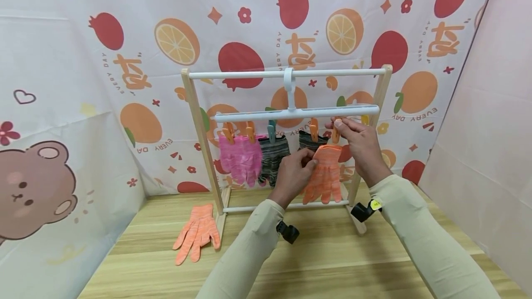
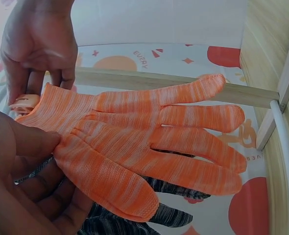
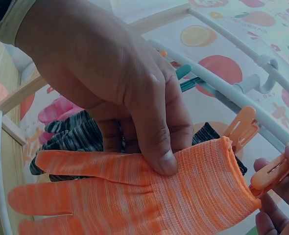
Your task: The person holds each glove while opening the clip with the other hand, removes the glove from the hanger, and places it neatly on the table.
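Note:
My left hand (image 1: 293, 174) pinches an orange knit glove (image 1: 327, 172) near its cuff, thumb on the front and fingers behind. The glove hangs fingers down below a pale blue hanger (image 1: 257, 115). Higher up, my right hand (image 1: 365, 147) pinches an orange clothespin (image 3: 272, 175) whose tip is at the corner of the glove's cuff. Just left of it, another orange clothespin (image 1: 313, 129) holds a black-and-grey glove (image 1: 307, 140), partly hidden by the orange one. Pink gloves (image 1: 241, 158) and another dark striped glove (image 1: 274, 156) hang from clothespins further left.
The hanger hooks over the top bar (image 1: 241, 75) of a wooden rack (image 1: 201, 137) standing on the wood-grain table (image 1: 324, 262). A second orange glove (image 1: 197, 234) lies flat by the rack's left foot. A yellow clothespin (image 1: 365, 119) is at the hanger's right end. Fruit-print cloth (image 1: 166, 3) hangs behind.

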A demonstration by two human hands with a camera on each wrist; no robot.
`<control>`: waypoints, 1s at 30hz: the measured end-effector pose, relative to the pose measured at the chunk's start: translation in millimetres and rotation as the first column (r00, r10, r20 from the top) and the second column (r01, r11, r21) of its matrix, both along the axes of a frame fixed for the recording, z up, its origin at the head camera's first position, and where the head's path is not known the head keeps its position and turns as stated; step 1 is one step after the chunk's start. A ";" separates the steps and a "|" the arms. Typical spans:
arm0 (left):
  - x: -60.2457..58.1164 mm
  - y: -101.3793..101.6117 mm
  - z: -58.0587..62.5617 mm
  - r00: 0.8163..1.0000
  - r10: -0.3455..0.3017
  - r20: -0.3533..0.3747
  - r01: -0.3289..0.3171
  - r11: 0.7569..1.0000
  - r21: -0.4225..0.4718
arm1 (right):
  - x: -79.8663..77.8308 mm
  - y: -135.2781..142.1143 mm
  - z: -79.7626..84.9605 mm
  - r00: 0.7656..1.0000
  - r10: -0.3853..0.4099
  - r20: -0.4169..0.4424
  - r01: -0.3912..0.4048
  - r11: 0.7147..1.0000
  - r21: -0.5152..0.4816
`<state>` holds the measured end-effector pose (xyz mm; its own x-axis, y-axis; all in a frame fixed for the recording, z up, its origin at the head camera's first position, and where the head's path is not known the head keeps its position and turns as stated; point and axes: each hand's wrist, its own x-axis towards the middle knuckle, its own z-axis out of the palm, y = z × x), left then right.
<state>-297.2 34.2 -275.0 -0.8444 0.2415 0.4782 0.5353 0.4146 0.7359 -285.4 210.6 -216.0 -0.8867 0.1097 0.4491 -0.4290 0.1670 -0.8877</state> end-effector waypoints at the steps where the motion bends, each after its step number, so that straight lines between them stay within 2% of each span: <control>1: 0.0 -0.5 -0.3 1.000 -0.001 -0.001 0.001 1.000 0.002 | 0.2 -0.1 -0.4 1.000 0.000 0.000 0.000 1.000 0.000; 30: 2.4 -24.0 -1.1 1.000 0.014 -0.027 -0.014 1.000 -0.007 | 1.6 -2.1 -3.4 1.000 -0.006 0.002 0.006 1.000 0.006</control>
